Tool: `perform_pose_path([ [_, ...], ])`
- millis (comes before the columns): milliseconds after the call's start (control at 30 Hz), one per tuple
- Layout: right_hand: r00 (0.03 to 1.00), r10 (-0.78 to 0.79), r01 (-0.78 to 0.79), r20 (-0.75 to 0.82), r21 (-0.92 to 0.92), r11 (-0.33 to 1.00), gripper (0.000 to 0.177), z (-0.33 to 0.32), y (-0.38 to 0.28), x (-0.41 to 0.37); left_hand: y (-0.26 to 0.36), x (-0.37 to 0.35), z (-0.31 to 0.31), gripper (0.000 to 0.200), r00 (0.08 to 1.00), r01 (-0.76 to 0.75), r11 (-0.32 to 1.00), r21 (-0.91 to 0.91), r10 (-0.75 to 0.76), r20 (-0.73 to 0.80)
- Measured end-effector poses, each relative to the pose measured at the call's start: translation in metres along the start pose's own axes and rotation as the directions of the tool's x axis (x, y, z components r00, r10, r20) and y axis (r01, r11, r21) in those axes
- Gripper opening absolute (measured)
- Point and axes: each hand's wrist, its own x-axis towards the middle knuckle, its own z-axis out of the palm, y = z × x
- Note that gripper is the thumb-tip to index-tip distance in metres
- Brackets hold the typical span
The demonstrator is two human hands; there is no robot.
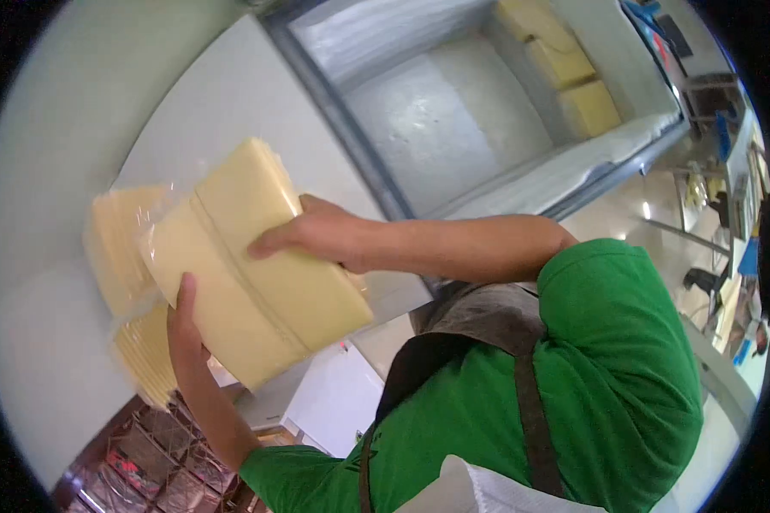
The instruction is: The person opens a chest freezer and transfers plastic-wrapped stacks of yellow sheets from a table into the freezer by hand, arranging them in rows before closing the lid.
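Foremost in size is the open chest (453,120), dark-rimmed and frosted on its inner walls; yellow packs (590,109) stand in a row along one inner side. A white flat surface (222,94) adjoins its rim. The person beside it wears a green shirt and a dark apron (479,316).

Next is the pale yellow bundle (261,265), film-wrapped, with a seam between its two halves, held tilted over the white surface. Clear-wrapped yellow stacks (128,248) lie beyond it, one with a ridged side.

Right arm: elbow bent, forearm roughly level across the view. The right hand (321,235) is partly closed on the bundle's edge, thumb laid across the upper face. Left arm: extended from the shoulder. The left hand (186,321) clasps the opposite edge, thumb on the face; its remaining fingers are mostly hidden, so their spread cannot be determined.
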Motion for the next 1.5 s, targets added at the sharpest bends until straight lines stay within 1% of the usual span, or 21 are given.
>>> perform_pose_path([
  [200, 0.998, 0.061, -0.057, -0.019, 0.164, 0.985, 0.055, -0.202, -0.059, -0.064, 0.014, 0.037, 0.224, 0.062, 0.979, 0.117, 0.986, 0.116, -0.134, 0.151],
  [267, 0.977, -0.162, 0.163, -0.137, 0.0, 0.987, 0.056, -0.271, -0.079, -0.075, 0.004, 0.063, 0.296, 0.062, 0.97, 0.114, 0.981, 0.156, -0.144, 0.196],
  [333, 0.989, -0.033, 0.039, -0.145, 0.04, 0.998, 0.058, -0.347, -0.09, -0.079, -0.018, 0.097, 0.362, 0.062, 0.931, 0.229, 0.964, 0.134, -0.257, 0.259],
  [367, 0.987, 0.086, -0.079, -0.138, 0.055, 0.995, 0.06, -0.385, -0.093, -0.078, -0.035, 0.116, 0.392, 0.063, 0.884, 0.325, 0.941, 0.094, -0.338, 0.323],
  [500, 0.955, 0.209, -0.202, -0.208, 0.056, 0.978, 0.06, -0.525, -0.084, -0.059, -0.106, 0.189, 0.52, 0.064, 0.787, 0.513, 0.858, 0.021, -0.48, 0.388],
  [567, 0.897, 0.245, -0.243, -0.369, 0.053, 0.968, 0.061, -0.594, -0.062, -0.042, -0.172, 0.232, 0.562, 0.062, 0.763, 0.553, 0.833, 0.012, -0.512, 0.394],
  [700, 0.881, 0.314, -0.355, -0.353, -0.057, 0.933, 0.063, -0.733, -0.022, -0.015, -0.288, 0.276, 0.659, 0.062, 0.752, 0.613, 0.786, -0.074, -0.552, 0.36],
  [800, 0.84, 0.488, -0.514, -0.236, -0.061, 0.855, 0.066, -0.826, 0.015, 0.003, -0.379, 0.283, 0.717, 0.061, 0.758, 0.637, 0.75, -0.175, -0.57, 0.317],
  [867, 0.754, 0.619, -0.655, -0.219, -0.185, 0.733, 0.073, -0.891, 0.047, 0.019, -0.441, 0.288, 0.753, 0.061, 0.755, 0.642, 0.708, -0.296, -0.517, 0.403],
  [900, 0.665, 0.715, -0.744, -0.216, -0.276, 0.609, 0.064, -0.913, 0.048, 0.03, -0.459, 0.288, 0.773, 0.061, 0.747, 0.659, 0.685, -0.311, -0.546, 0.379],
  [933, 0.568, 0.794, -0.803, -0.219, -0.359, 0.476, 0.054, -0.933, 0.05, 0.04, -0.473, 0.287, 0.792, 0.061, 0.715, 0.699, 0.611, -0.372, -0.592, 0.372],
  [1000, 0.504, 0.803, -0.851, -0.318, -0.34, 0.4, 0.053, -0.992, 0.083, 0.047, -0.506, 0.278, 0.835, 0.062, 0.659, 0.746, 0.511, -0.428, -0.66, 0.36],
  [1100, 0.543, 0.794, -0.798, -0.273, -0.461, 0.387, 0.046, -1.065, 0.104, 0.056, -0.549, 0.278, 0.9, 0.058, 0.6, 0.763, 0.339, -0.55, -0.687, 0.41],
  [1133, 0.561, 0.787, -0.774, -0.259, -0.501, 0.387, 0.043, -1.086, 0.112, 0.064, -0.556, 0.278, 0.919, 0.056, 0.52, 0.785, 0.221, -0.578, -0.743, 0.422],
  [1167, 0.499, 0.853, -0.69, -0.153, -0.666, 0.284, 0.041, -1.115, 0.129, 0.083, -0.566, 0.285, 0.934, 0.055, 0.432, 0.792, 0.099, -0.603, -0.789, 0.438],
  [1200, 0.466, 0.876, -0.64, -0.125, -0.731, 0.236, 0.041, -1.13, 0.139, 0.093, -0.58, 0.288, 0.949, 0.055, 0.426, 0.793, 0.1, -0.601, -0.796, 0.429],
  [1267, 0.456, 0.88, -0.554, -0.135, -0.817, 0.162, 0.043, -1.15, 0.162, 0.105, -0.607, 0.29, 0.969, 0.051, 0.29, 0.893, 0.039, -0.449, -0.812, 0.506],
  [1300, 0.456, 0.876, -0.502, -0.157, -0.858, 0.108, 0.044, -1.154, 0.174, 0.108, -0.613, 0.292, 0.965, 0.048, 0.336, 0.941, 0.298, -0.159, -0.777, 0.532],
  [1333, 0.466, 0.866, -0.454, -0.181, -0.889, 0.058, 0.044, -1.15, 0.186, 0.104, -0.615, 0.289, 0.95, 0.048, 0.293, 0.956, 0.264, -0.132, -0.797, 0.529],
  [1400, 0.491, 0.843, -0.374, -0.221, -0.927, -0.025, 0.046, -1.145, 0.206, 0.1, -0.615, 0.304, 0.911, 0.049, 0.35, 0.852, 0.517, 0.085, -0.682, 0.642],
  [1500, 0.56, 0.791, -0.234, -0.246, -0.963, -0.134, 0.048, -1.126, 0.242, 0.089, -0.575, 0.343, 0.817, 0.052, 0.406, 0.815, 0.555, 0.168, -0.753, 0.518],
])
